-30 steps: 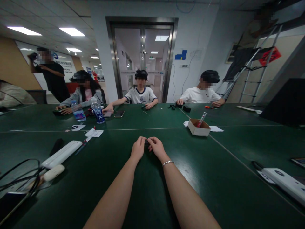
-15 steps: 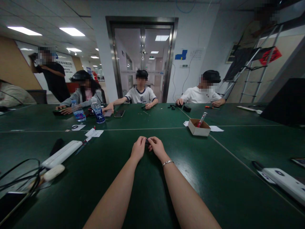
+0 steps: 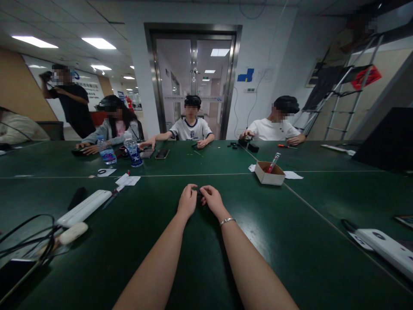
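Note:
Both hands rest close together over the green table (image 3: 206,267), in the middle of the head view. My left hand (image 3: 187,200) is curled, with its index finger lifted a little toward the right one. Thumb and fingertips of my right hand (image 3: 211,199) are pinched together, and a bracelet (image 3: 227,221) circles that wrist. A narrow gap separates the two hands. Something small and dark shows between the fingertips, too small and shaded to name. The fingers mostly hide it.
An open box (image 3: 269,177) with a red-and-clear tube stands ahead to the right. Left are a white power strip (image 3: 84,209), cables and two bottles (image 3: 133,150). Another white strip (image 3: 387,245) lies right. Several people sit across the table; one person stands on a ladder (image 3: 361,86).
My left index finger has lifted and straightened slightly from its pinch; my right hand has hardly moved. Across the table, the person on the right has raised a hand off the dark object.

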A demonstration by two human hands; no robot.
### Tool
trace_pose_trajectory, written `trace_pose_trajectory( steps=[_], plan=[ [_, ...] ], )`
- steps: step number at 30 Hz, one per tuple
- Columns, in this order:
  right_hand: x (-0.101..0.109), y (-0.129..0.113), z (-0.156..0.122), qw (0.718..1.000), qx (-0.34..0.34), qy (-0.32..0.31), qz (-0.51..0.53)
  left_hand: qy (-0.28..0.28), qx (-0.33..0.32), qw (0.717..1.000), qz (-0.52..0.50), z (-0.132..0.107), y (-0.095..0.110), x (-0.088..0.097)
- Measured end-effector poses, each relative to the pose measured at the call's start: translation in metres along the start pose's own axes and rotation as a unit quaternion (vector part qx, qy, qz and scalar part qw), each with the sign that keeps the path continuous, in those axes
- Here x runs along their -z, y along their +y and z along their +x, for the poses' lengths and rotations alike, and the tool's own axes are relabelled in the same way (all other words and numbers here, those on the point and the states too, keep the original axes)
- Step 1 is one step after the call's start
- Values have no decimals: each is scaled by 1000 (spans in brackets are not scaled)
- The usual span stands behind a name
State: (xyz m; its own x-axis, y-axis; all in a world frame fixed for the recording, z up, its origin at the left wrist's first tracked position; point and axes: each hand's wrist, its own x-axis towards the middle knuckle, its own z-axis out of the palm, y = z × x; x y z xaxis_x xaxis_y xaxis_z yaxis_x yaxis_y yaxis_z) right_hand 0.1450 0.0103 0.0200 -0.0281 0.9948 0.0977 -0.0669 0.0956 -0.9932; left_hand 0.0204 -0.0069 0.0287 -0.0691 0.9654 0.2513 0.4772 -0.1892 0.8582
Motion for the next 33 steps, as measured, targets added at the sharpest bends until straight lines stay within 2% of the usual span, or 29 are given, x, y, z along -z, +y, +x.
trace_pose_trajectory(
  steps=[6, 9, 12, 17, 22, 26, 33],
  plan=[
    [0, 2, 1, 1000, 4, 0, 3, -13, 21, 1000, -11, 2, -5, -1],
    [0, 2, 1, 1000, 5, -1, 0, -4, 11, 1000, 0, 3, -6, -2],
    [0, 3, 1, 1000, 5, 0, -4, 1, 3, 1000, 4, 2, -5, -1],
    [0, 5, 2, 1000, 9, 2, -6, -19, 24, 999, -12, 0, -1, 2],
    [0, 4, 1, 1000, 12, -1, -14, -7, 12, 1000, -11, 1, -1, 2],
    [0, 4, 1, 1000, 16, 3, -21, -24, 20, 999, -15, 1, -1, 2],
    [0, 7, 3, 1000, 13, 0, -16, 6, -21, 1000, -9, 5, -8, -1]
  ],
)
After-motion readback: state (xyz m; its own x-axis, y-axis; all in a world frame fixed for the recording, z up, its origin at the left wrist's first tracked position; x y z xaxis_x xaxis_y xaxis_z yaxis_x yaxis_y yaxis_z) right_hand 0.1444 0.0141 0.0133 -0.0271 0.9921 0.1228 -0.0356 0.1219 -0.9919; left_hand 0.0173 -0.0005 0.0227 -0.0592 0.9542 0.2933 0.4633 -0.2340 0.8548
